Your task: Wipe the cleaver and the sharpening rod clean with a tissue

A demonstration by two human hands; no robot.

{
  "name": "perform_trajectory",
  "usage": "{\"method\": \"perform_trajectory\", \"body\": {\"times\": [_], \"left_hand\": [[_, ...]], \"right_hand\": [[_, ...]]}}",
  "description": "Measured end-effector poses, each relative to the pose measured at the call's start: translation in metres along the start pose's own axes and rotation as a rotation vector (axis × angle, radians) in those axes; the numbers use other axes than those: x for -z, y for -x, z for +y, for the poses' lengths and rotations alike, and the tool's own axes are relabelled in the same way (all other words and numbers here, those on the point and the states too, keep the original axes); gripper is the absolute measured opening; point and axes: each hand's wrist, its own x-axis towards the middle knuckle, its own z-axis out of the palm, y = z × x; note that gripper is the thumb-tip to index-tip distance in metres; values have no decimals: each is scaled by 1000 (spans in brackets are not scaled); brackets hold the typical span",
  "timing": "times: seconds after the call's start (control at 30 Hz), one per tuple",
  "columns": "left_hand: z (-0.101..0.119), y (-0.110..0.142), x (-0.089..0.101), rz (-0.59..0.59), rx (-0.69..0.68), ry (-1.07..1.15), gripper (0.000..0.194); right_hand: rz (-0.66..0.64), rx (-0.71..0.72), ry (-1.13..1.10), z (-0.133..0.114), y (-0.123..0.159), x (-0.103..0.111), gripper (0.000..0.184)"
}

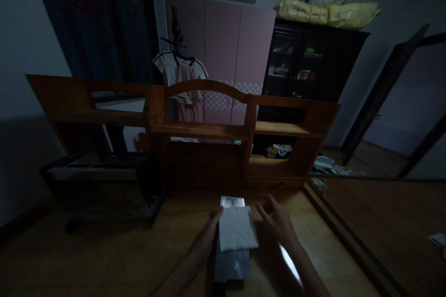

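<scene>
A white, square piece that looks like folded tissue or cloth [238,228] lies over a long flat object [232,264] with a dark, glossy surface. The far end of that object [232,202] catches the light and looks silvery; its kind is too dark to make out. Along the left edge, my left hand [210,232] holds the object, thumb near the white piece's upper left corner and the other fingers hidden. Just right of the white piece, my right hand [278,220] hovers with bent fingers apart and nothing visible in them.
A wooden desk [181,241] carries a wooden shelf unit [202,130] along its back. At left stands a dark, box-like appliance [104,190]. A bright strip [291,264] shows beside my right forearm. Beyond are a pink wardrobe [223,41] and a black cabinet [296,65].
</scene>
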Motion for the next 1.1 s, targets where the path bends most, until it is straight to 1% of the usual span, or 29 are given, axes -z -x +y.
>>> {"method": "perform_trajectory", "body": {"times": [0.03, 0.07, 0.1, 0.17, 0.2, 0.3, 0.37, 0.4, 0.47, 0.6, 0.67, 0.77, 0.93, 1.03, 1.1], "left_hand": [[1, 1, -2, -2, -2, 24, 53], [3, 2, -5, 0, -13, 49, 53], [4, 3, -7, 0, -32, 76, 52], [6, 4, -10, -5, -61, 119, 52], [6, 3, -10, -13, -63, 131, 53], [4, 1, -6, -44, -43, 122, 57], [2, -1, -1, -58, -37, 106, 58], [2, -1, 0, -70, -30, 103, 59], [3, -2, 0, -117, -3, 109, 64], [10, 0, -9, -217, 51, 156, 71], [13, 2, -13, -219, 51, 147, 71], [14, 5, -15, -218, 54, 103, 72], [12, 8, -13, -223, 46, 88, 72], [11, 7, -12, -227, 60, 100, 71], [9, 5, -9, -207, 46, 94, 70]], "right_hand": [[41, 80, 33, -6, 1, -1, 35], [49, 164, 51, -13, 3, -2, 37], [23, 239, 57, -20, 5, -3, 39], [-77, 359, 61, -33, 10, -7, 41], [-140, 396, 68, -39, 13, -9, 42], [-325, 469, 82, -55, 20, -15, 40], [-412, 489, 79, -60, 23, -19, 43], [-432, 483, 84, -60, 24, -21, 46], [-428, 439, 108, -55, 26, -27, 52], [-348, 301, 157, -33, 25, -43, 50], [-307, 235, 155, -25, 24, -50, 50], [-262, 158, 129, -18, 21, -57, 51], [-219, 149, 125, -19, 22, -61, 52], [-225, 158, 142, -24, 26, -60, 56], [-244, 174, 137, -28, 28, -59, 62]]}}
